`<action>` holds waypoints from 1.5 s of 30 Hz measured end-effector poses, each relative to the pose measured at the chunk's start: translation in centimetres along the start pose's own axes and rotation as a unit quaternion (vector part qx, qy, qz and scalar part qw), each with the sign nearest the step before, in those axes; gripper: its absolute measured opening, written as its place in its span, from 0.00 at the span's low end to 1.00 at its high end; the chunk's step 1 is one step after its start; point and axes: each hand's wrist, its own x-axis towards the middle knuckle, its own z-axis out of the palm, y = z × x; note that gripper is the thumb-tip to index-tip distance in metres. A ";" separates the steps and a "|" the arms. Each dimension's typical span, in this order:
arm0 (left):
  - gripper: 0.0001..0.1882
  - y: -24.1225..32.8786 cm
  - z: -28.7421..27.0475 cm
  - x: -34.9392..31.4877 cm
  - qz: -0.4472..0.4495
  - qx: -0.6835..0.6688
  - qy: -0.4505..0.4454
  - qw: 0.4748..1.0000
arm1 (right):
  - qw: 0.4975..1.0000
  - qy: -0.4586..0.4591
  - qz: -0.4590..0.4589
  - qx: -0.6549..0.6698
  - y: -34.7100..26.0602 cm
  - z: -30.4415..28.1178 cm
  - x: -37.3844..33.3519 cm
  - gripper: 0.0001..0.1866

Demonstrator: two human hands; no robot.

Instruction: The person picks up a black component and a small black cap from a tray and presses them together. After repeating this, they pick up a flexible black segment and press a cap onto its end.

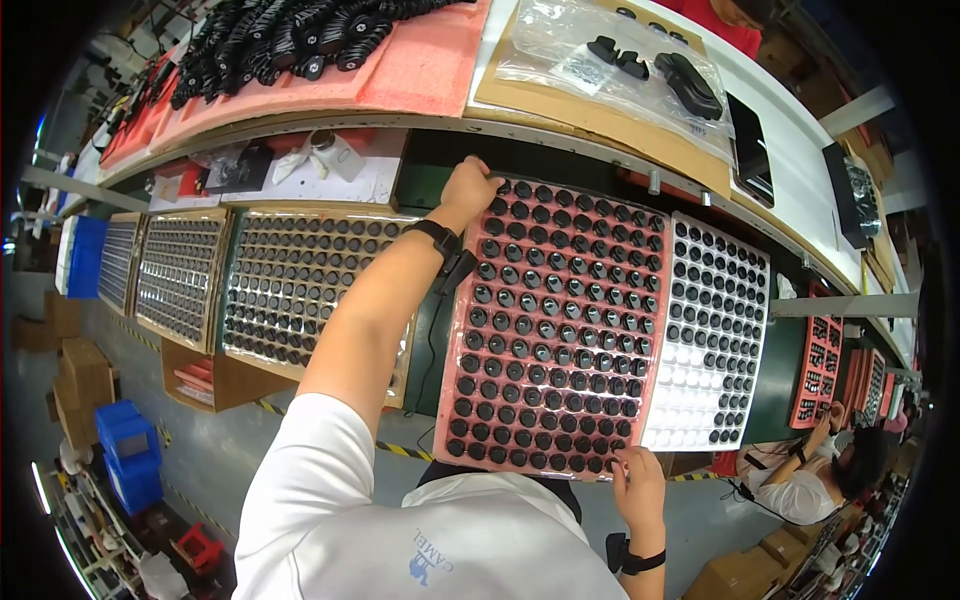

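A pink foam tray (560,345) with a clear plastic liner lies in front of me, filled with rows of small round black caps. My left hand (470,192) reaches to its far left corner, fingers closed on the edge beside the corner cap. At the near right corner, my right hand (640,488) has its thumb and fingers closed on the tray's edge. Both fingertips are partly hidden. Against the tray's right side is a white tray (680,400); black caps fill most of it, and its near left cells show white.
Several more filled trays (185,270) stand to the left. Above, a shelf holds a heap of black parts (290,40) on pink foam and bagged black parts (640,65). A co-worker (810,480) sits at right by red trays (818,370). Blue crates (128,450) are on the floor.
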 end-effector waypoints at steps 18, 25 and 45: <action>0.16 12.7 -24.2 -5.6 0.469 0.049 0.119 0.874 | 0.999 -0.006 -0.009 0.042 -0.6 -0.7 -1.2 0.07; 0.12 11.3 -26.3 0.7 0.464 0.174 0.212 0.842 | 0.999 0.024 0.010 0.023 0.4 -1.1 -3.9 0.06; 0.18 7.8 -21.9 8.2 0.450 0.349 0.187 0.801 | 0.996 0.036 0.074 -0.015 3.8 -1.0 -4.7 0.06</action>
